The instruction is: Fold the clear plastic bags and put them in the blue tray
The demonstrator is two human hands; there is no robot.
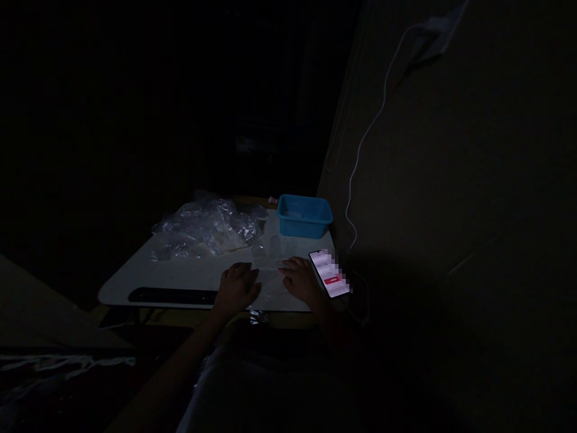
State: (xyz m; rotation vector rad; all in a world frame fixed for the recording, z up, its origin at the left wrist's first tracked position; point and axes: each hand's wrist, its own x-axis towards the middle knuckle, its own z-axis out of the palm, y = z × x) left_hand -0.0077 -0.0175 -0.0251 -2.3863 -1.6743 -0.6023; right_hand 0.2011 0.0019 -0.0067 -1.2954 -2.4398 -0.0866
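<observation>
In dim light, a thin clear plastic sheet or bag (269, 278) lies near the front edge of the white table (175, 276). My left hand (237, 287) has its fingers curled at the sheet's left side. At the right side, my right hand (299, 279) pinches the sheet's upper edge with bent fingers. A pile of crumpled clear plastic (210, 227) covers the back left of the table. Behind my right hand stands a blue basket (305, 226), whose inside is mostly dark.
A lit phone (330, 273) lies at the table's right edge, beside my right hand. A white cable (359, 150) hangs down the wall on the right. A dark slot (171, 295) runs along the table's front left edge.
</observation>
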